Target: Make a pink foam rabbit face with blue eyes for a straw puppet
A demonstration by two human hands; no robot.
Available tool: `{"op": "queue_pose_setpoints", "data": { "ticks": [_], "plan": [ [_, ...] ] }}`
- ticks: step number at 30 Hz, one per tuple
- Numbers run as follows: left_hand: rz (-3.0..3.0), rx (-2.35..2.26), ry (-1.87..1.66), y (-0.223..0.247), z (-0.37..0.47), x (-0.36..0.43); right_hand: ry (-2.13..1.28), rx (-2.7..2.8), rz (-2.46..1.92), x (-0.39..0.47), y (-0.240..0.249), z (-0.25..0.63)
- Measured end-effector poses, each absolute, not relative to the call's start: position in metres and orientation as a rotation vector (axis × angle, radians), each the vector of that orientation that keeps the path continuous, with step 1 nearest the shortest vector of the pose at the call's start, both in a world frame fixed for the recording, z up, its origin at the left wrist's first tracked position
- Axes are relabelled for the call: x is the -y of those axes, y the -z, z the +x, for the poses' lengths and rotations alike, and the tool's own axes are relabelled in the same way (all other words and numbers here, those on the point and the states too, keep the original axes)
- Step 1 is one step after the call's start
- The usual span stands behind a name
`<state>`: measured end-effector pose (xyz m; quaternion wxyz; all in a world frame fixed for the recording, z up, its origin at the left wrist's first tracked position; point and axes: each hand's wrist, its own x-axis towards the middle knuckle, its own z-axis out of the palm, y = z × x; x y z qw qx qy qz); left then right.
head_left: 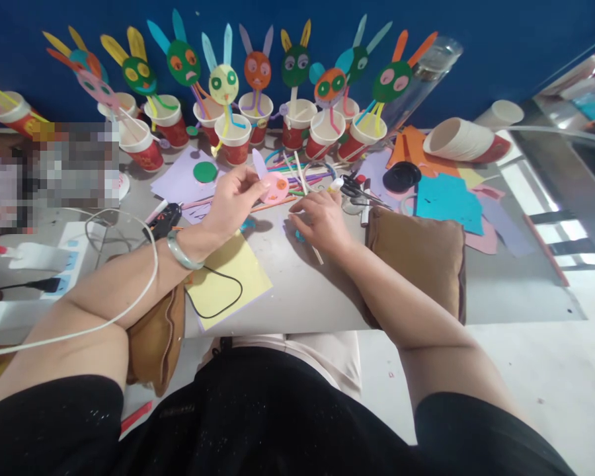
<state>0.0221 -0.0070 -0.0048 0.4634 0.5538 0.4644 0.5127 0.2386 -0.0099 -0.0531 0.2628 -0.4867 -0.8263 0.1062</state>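
Observation:
My left hand (235, 205) pinches a pink paper rabbit face (276, 188) between thumb and fingertips. The face has orange eyes and one lilac ear standing up at its left. To the right, my right hand (323, 221) is low over the table with its fingers bent and somewhat apart, and I see nothing held in it. Close by its fingers lie a small blue paper piece (300, 235) and a thin pale stick (318, 255). A white-tipped glue bottle (336, 186) shows just beyond the knuckles. Black scissors (359, 188) rest past it.
Red-and-white paper cups (235, 142) with paper rabbits line the blue wall. Coloured pipe cleaners (307, 177) lie before them. Brown sandbag-like cushions (416, 261) flank my arms. Yellow paper (238, 277), a white cable (153, 264), a power strip (72, 254) and stacked cups (463, 140) are around.

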Motion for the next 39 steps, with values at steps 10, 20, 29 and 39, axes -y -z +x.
{"op": "queue_pose_setpoints", "data": {
  "ticks": [10, 20, 29, 39],
  "plan": [
    [1.453, -1.09, -1.113, 0.011, 0.028, 0.013, -0.225, 2.429, -1.332, 0.001, 0.072, 0.224],
    [1.431, -0.957, -1.061, 0.007, 0.03, 0.016, -0.356, 2.341, -1.446, 0.002, 0.067, 0.212],
    [1.299, -1.013, -1.025, 0.005, 0.033, 0.02, -0.85, 1.712, -1.205, -0.004, 0.044, 0.242],
    [1.221, -1.068, -0.889, 0.001, 0.033, 0.023, -1.049, 1.482, -1.111, 0.007, 0.027, 0.246]
  ]
}}
